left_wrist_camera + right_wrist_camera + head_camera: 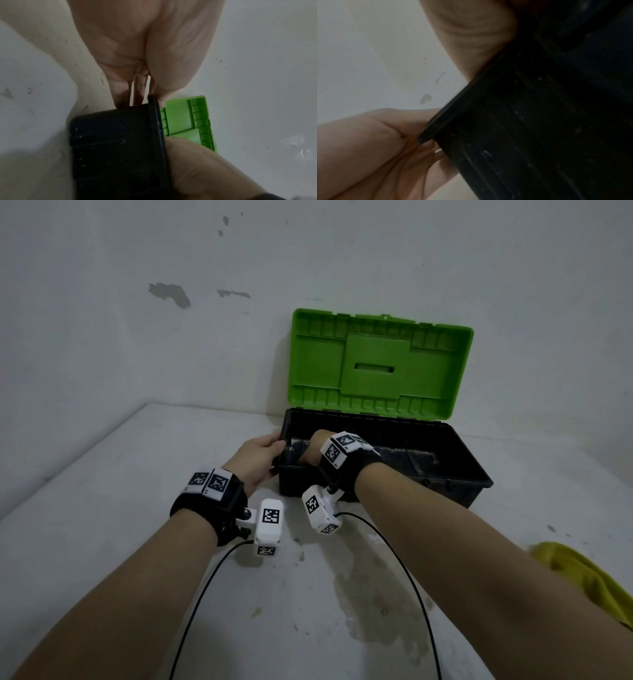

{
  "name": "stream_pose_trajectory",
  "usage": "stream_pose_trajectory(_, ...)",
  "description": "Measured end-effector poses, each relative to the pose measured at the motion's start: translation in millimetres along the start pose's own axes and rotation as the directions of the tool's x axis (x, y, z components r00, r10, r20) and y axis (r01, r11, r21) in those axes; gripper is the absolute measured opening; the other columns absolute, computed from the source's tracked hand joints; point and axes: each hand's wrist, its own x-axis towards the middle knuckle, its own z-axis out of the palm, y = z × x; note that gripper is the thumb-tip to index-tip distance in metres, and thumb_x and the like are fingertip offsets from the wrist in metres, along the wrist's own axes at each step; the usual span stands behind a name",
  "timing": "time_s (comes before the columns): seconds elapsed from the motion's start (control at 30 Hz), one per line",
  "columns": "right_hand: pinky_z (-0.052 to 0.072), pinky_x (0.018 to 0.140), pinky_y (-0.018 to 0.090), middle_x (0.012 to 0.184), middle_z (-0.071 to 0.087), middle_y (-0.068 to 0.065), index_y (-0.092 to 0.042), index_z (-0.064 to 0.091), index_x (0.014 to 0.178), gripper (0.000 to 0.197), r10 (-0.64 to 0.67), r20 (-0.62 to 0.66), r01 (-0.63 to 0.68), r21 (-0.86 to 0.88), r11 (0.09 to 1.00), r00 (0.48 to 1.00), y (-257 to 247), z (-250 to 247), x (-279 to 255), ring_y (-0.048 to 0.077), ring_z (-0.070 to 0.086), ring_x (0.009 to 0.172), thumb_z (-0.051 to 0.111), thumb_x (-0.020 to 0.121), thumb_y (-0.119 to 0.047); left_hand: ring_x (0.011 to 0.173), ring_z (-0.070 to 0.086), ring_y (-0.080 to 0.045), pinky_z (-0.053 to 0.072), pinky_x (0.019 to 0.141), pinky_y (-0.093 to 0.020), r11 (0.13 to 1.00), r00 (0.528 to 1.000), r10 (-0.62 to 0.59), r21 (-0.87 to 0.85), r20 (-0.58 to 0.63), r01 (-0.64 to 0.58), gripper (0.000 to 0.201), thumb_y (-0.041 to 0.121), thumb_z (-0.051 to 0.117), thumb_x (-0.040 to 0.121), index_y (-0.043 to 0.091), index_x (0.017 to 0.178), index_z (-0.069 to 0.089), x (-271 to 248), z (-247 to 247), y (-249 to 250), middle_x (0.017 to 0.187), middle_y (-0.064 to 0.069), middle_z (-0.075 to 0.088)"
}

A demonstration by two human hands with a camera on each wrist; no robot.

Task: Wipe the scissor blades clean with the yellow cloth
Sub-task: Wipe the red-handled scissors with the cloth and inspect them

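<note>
No scissors show in any view. The yellow cloth (pixel 589 580) lies crumpled on the white surface at the right, beside my right forearm. My left hand (pixel 277 457) grips the left end of the black toolbox (pixel 376 424); the left wrist view has its thumb inside the rim and its fingers (pixel 120 94) down the outer wall. My right hand (pixel 313 448) reaches down into the box's left end. The front wall hides its fingers, so whether they hold anything is unknown.
The toolbox's green lid (pixel 380 364) stands open against the back wall. Walls close in behind and on the left. Two camera cables trail across the stained white surface (pixel 308 611) between my forearms.
</note>
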Motion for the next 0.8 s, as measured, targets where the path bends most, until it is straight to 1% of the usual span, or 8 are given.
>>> stream_pose_trajectory(0.1,0.038,0.083,0.034,0.101,0.047,0.006,-0.004,0.059,0.125,0.043,0.012,0.036,-0.013,0.026,1.000,0.999,2,1,5,0.021,0.043,0.093,0.064,0.090,-0.030,0.108,0.064,-0.020,0.047,0.104,-0.040,1.000,1.000,-0.001,0.004,-0.003,0.001,0.031,0.007,0.043,0.105,0.022,0.121,0.064,0,0,0,0.109,-0.002,0.072)
stream_pose_trajectory(0.17,0.041,0.078,0.033,0.096,0.052,0.005,-0.005,0.064,0.116,0.038,0.039,0.011,-0.040,0.046,0.998,0.999,6,-1,2,0.021,0.047,0.088,0.065,0.089,-0.032,0.102,0.064,-0.017,0.050,0.097,-0.036,1.000,1.000,0.001,0.017,-0.017,-0.001,0.031,0.007,0.042,0.105,0.021,0.126,0.061,-1,3,1,0.106,0.000,0.071)
stream_pose_trajectory(0.27,0.047,0.061,0.026,0.078,0.065,0.004,-0.008,0.068,0.087,0.034,0.078,-0.119,-0.077,0.015,0.997,0.990,18,-16,-11,0.022,0.061,0.073,0.065,0.084,-0.041,0.096,0.061,-0.017,0.049,0.086,-0.032,0.996,0.998,0.000,0.091,-0.061,0.006,0.029,0.013,0.046,0.105,0.020,0.132,0.055,-2,3,5,0.107,-0.003,0.066)
stream_pose_trajectory(0.33,0.052,0.065,0.026,0.088,0.071,0.005,-0.010,0.073,0.094,0.035,0.082,-0.169,-0.069,0.081,0.994,0.982,37,-33,-24,0.022,0.066,0.080,0.066,0.085,-0.043,0.095,0.058,-0.019,0.047,0.084,-0.033,0.980,0.995,0.019,0.198,-0.097,0.001,0.031,0.022,0.050,0.104,0.012,0.133,0.057,-2,3,12,0.107,-0.004,0.066)
stream_pose_trajectory(0.43,0.047,0.068,0.024,0.097,0.072,0.005,-0.015,0.074,0.102,0.031,0.111,-0.287,-0.070,0.149,0.986,0.951,76,-63,-50,0.021,0.067,0.089,0.064,0.088,-0.040,0.102,0.056,-0.023,0.047,0.089,-0.036,0.939,0.983,0.092,0.341,-0.159,-0.032,0.040,0.030,0.055,0.101,0.008,0.135,0.057,-4,9,33,0.119,-0.008,0.063)
stream_pose_trajectory(0.53,0.051,0.071,0.028,0.091,0.072,0.008,-0.011,0.074,0.095,0.035,0.199,-0.394,-0.110,0.237,0.965,0.897,116,-96,-68,0.025,0.067,0.086,0.063,0.087,-0.043,0.104,0.056,-0.024,0.048,0.092,-0.037,0.914,0.965,0.189,0.393,-0.184,-0.104,0.045,0.032,0.059,0.099,0.009,0.137,0.055,-2,25,56,0.119,-0.008,0.059)
stream_pose_trajectory(0.67,0.058,0.078,0.044,0.087,0.072,0.015,-0.005,0.072,0.088,0.051,0.317,-0.417,-0.141,0.401,0.905,0.852,162,-132,-63,0.032,0.069,0.080,0.062,0.082,-0.054,0.123,0.054,-0.029,0.043,0.110,-0.045,0.888,0.955,0.241,0.436,-0.175,-0.144,0.056,0.038,0.059,0.098,0.006,0.143,0.049,15,47,80,0.133,-0.010,0.056)
stream_pose_trajectory(0.8,0.056,0.082,0.050,0.091,0.071,0.018,-0.003,0.069,0.096,0.062,0.376,-0.424,-0.131,0.503,0.854,0.824,194,-162,-37,0.033,0.068,0.085,0.055,0.082,-0.062,0.134,0.047,-0.032,0.038,0.114,-0.048,0.872,0.946,0.263,0.466,-0.191,-0.148,0.070,0.047,0.060,0.095,0.007,0.149,0.040,54,58,98,0.150,-0.014,0.046)
